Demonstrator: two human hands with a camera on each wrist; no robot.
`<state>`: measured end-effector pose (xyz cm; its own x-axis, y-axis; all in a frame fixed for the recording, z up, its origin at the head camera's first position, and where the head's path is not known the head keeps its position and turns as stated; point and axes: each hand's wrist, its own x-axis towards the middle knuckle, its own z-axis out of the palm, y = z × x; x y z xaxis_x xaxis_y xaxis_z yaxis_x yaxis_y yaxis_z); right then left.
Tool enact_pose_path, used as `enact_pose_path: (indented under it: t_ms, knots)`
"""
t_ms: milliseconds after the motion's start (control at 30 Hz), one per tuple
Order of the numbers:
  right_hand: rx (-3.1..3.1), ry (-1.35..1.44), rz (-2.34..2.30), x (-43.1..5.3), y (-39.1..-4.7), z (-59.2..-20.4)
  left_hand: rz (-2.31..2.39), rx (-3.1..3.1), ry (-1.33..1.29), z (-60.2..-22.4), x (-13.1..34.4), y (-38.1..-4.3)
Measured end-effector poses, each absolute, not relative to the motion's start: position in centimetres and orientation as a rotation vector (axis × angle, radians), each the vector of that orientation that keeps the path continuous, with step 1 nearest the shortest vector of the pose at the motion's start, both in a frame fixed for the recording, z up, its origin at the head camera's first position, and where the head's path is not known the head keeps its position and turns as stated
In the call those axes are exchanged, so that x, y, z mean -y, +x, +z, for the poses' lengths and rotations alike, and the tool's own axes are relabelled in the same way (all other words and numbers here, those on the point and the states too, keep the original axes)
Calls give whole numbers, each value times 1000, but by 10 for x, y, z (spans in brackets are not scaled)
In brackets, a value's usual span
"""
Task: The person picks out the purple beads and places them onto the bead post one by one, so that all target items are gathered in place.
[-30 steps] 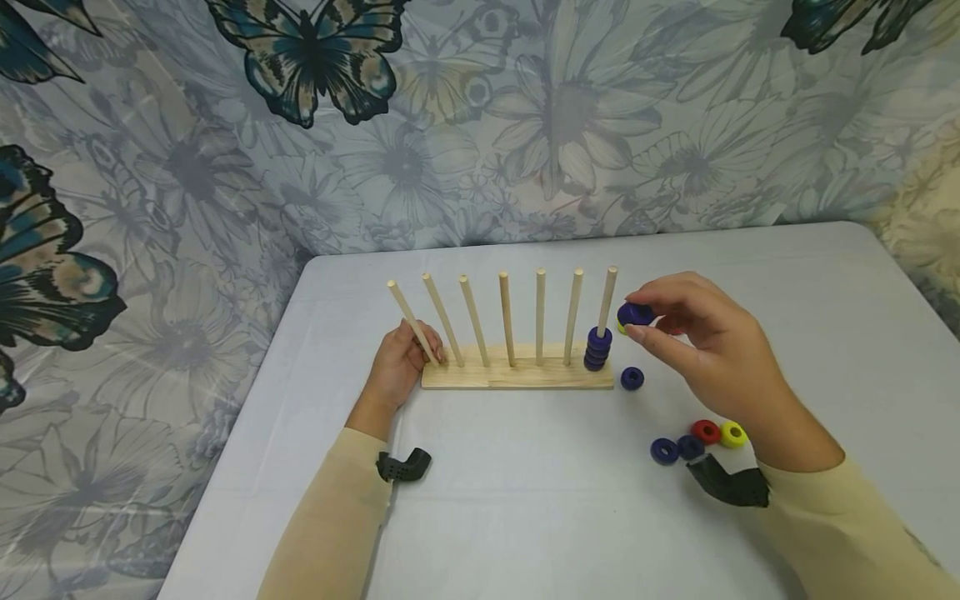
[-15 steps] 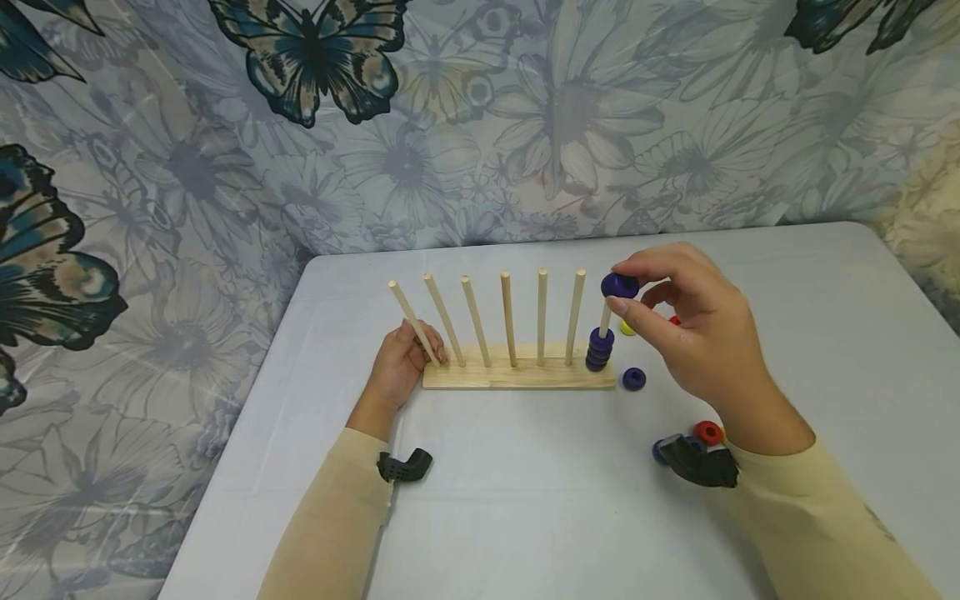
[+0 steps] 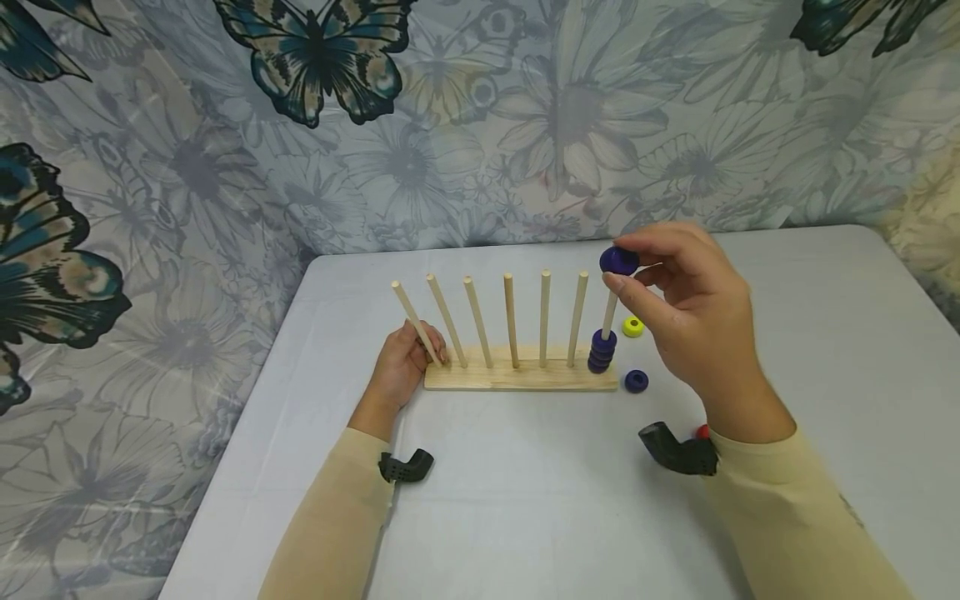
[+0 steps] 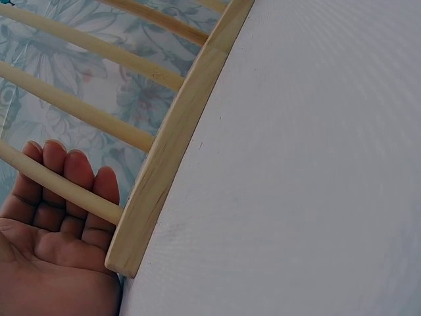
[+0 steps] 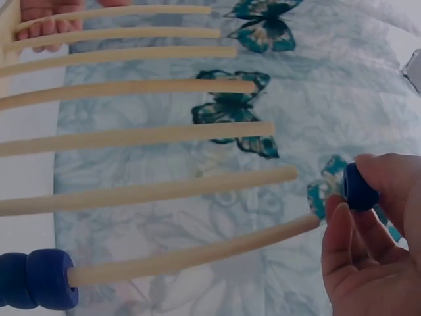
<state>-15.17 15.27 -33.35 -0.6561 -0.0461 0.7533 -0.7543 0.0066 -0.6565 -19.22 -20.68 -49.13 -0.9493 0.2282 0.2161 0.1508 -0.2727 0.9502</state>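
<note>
A wooden rack [image 3: 521, 379] with a row of upright pegs stands on the table. Several dark blue rings [image 3: 602, 352] are stacked on its rightmost peg. Between thumb and fingertips, my right hand [image 3: 686, 321] pinches another blue ring [image 3: 619, 260] over that peg. The right wrist view puts this ring [image 5: 360, 187] just off the peg's tip [image 5: 309, 224], apart from it. At the rack's left end is my left hand [image 3: 401, 367]. In the left wrist view its palm faces the camera, with loosely extended fingers [image 4: 79, 174] behind the end peg [image 4: 59, 181].
Beside the rack's right end lie a loose blue ring [image 3: 636, 382] and a yellow ring [image 3: 633, 326]. A red ring [image 3: 702, 432] is mostly hidden behind the right wrist's black camera mount [image 3: 678, 450]. Patterned cloth [image 3: 450, 167] hangs behind the white table [image 3: 525, 500].
My right hand has carried the pinched blue ring left and up, from beside the rightmost peg to above it. The left hand has stayed at the rack's end.
</note>
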Motion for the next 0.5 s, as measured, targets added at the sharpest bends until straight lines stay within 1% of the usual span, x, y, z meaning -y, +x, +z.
enact_pose_path:
  t_ms: [233,500]
  knots:
    - [1806,765,1668,-147,-153,-339,2399,-1898,473,-491,205,-192]
    - [1811,762,1604,-147,-157,-342,2394,-1906,446,-490,205,-192]
